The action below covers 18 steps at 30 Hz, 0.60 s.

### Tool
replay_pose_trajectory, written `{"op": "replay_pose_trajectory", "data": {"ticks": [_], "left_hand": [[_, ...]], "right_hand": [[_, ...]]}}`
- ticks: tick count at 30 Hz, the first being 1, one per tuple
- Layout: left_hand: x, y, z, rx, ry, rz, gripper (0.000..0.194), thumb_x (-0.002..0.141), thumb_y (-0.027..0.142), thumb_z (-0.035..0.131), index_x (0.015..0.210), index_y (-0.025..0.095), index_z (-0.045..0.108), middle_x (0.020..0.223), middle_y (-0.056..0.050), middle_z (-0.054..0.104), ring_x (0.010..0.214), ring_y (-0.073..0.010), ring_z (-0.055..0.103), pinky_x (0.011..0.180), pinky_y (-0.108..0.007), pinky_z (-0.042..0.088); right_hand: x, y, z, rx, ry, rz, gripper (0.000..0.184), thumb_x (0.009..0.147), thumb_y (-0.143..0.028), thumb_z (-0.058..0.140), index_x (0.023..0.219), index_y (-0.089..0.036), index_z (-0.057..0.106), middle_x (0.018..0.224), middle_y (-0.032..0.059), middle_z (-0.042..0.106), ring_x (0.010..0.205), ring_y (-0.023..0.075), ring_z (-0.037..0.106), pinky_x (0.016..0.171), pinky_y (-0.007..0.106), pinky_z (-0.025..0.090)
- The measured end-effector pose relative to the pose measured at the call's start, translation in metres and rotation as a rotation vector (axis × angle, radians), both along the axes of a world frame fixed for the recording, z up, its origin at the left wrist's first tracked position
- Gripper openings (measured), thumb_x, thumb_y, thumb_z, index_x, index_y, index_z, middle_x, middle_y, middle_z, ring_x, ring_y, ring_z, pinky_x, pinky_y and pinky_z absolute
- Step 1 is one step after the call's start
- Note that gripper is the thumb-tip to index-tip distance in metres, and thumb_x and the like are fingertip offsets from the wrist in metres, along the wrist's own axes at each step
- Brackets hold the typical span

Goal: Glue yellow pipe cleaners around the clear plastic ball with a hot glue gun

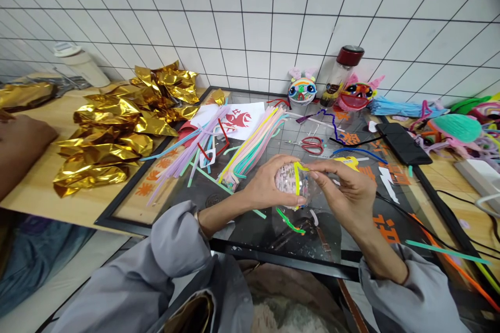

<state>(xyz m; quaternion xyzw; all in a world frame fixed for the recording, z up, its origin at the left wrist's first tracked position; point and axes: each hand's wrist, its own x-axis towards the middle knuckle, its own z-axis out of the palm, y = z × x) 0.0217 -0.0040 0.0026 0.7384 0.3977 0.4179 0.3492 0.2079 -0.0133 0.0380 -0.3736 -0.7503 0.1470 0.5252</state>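
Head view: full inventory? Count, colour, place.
Ball: 1, clear, in left hand
Gold foil: 1 heap, gold, left
Tumbler: 1, white, back left
Pipe-cleaner bundles: 3, pastel, centre-left and back right
Paper: 1, white-and-red, back centre
Scissors: 1, red-handled, centre
Faced balls: 2, multicolour, by wall
Bottle: 1, red-lidded, between them
Phone: 1, black, right
Craft pieces: several, multicolour, right
Block: 1, white, right edge
Loose strips: several, mixed, scattered
Cables: several, black, right
Framed panel: 1, black-edged, on tabletop
Tabletop: 1, wooden, beneath
Other person's arm: 1, left edge
Left hand: 1, on ball
Right hand: 1, on yellow strip
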Motion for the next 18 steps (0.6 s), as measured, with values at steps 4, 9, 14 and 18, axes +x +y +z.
{"op": "replay_pose_trajectory", "data": {"ticks": [4, 9, 14, 18], "left_hand": [[-0.0004, -0.0001, 0.0002, 0.004, 0.003, -0.005, 0.077, 0.055, 0.039, 0.089, 0.123, 0.019, 0.058, 0.123, -0.012, 0.062, 0.116, -0.0300, 0.059, 0.105, -0.047, 0.045], [-0.0010, -0.0007, 0.0005, 0.002, -0.002, -0.009, 0.077, 0.055, 0.039, 0.089, 0.122, 0.018, 0.058, 0.123, -0.011, 0.063, 0.115, -0.0294, 0.060, 0.105, -0.045, 0.045], [-0.0010, -0.0014, 0.0014, 0.014, -0.009, -0.016, 0.076, 0.055, 0.039, 0.089, 0.122, 0.018, 0.058, 0.124, -0.011, 0.063, 0.116, -0.0291, 0.059, 0.106, -0.044, 0.044], [-0.0010, -0.0019, 0.0025, -0.003, -0.001, -0.008, 0.076, 0.055, 0.040, 0.089, 0.122, 0.019, 0.058, 0.125, -0.011, 0.063, 0.117, -0.0293, 0.059, 0.106, -0.044, 0.044]], "right_hand": [[0.0017, 0.0005, 0.0006, 0.051, -0.062, 0.056, 0.009, 0.085, -0.017, 0.065, 0.086, -0.023, 0.072, 0.083, 0.0016, 0.077, 0.077, 0.0178, 0.072, 0.073, 0.033, 0.056], [0.0038, 0.0008, 0.0018, 0.091, -0.121, 0.143, 0.012, 0.087, -0.014, 0.062, 0.087, -0.023, 0.070, 0.084, 0.0023, 0.076, 0.080, 0.0186, 0.071, 0.075, 0.035, 0.055], [0.0073, 0.0014, 0.0010, 0.119, -0.153, 0.199, 0.014, 0.086, -0.012, 0.062, 0.091, -0.022, 0.069, 0.085, 0.0031, 0.075, 0.084, 0.0188, 0.070, 0.078, 0.036, 0.054], [0.0095, 0.0014, 0.0012, 0.115, -0.161, 0.224, 0.014, 0.086, -0.013, 0.061, 0.090, -0.023, 0.070, 0.086, 0.0033, 0.075, 0.084, 0.0195, 0.070, 0.077, 0.037, 0.054]]}}
